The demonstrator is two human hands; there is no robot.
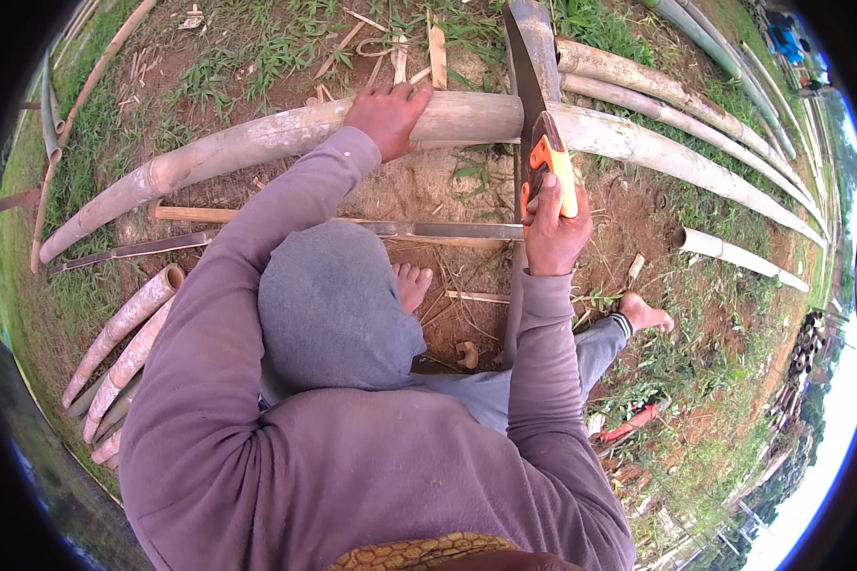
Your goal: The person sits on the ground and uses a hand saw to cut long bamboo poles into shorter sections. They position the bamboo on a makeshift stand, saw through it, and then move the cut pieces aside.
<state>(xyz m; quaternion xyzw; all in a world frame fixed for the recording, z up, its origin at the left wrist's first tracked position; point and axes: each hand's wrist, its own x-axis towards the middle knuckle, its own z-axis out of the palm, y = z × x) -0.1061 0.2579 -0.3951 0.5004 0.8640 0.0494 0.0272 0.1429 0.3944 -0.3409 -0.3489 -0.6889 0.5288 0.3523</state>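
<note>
My left hand is closed over a thick, pale bamboo pole that runs crosswise in front of me. My right hand grips the orange and pale-yellow handle of a handsaw. The saw's dark blade points away from me and crosses the pole to the right of my left hand. At that spot a narrow greyish beam passes under the pole. Whether the teeth have cut into the bamboo, I cannot tell.
Cut bamboo lengths lie at the left. More long poles stretch along the right, with a short piece nearer. A long split strip lies before my knee. A red-handled tool rests on the grass by my foot.
</note>
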